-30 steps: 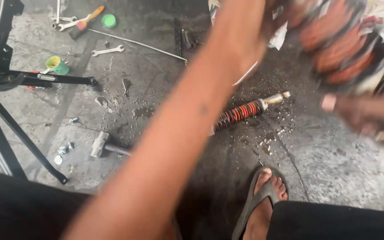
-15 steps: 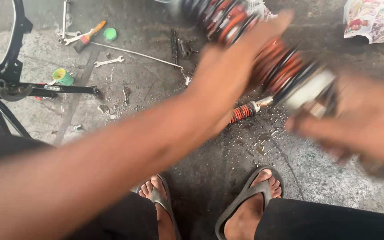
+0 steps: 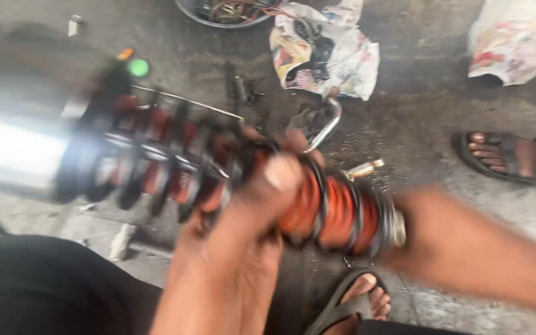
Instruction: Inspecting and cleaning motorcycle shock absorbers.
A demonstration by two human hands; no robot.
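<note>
Shock [image 3: 336,211], orange with black coil spring, held level. Left hand [image 3: 249,217] closed round its middle; right hand [image 3: 432,232] blurred at its end, grip unclear.

I see a dirty grey concrete floor [image 3: 429,124]. On it lie 2 crumpled papers [image 3: 327,46] [image 3: 513,43], a green cap [image 3: 138,67], a thin metal rod [image 3: 187,101] and a round pan [image 3: 218,12] of parts.
</note>
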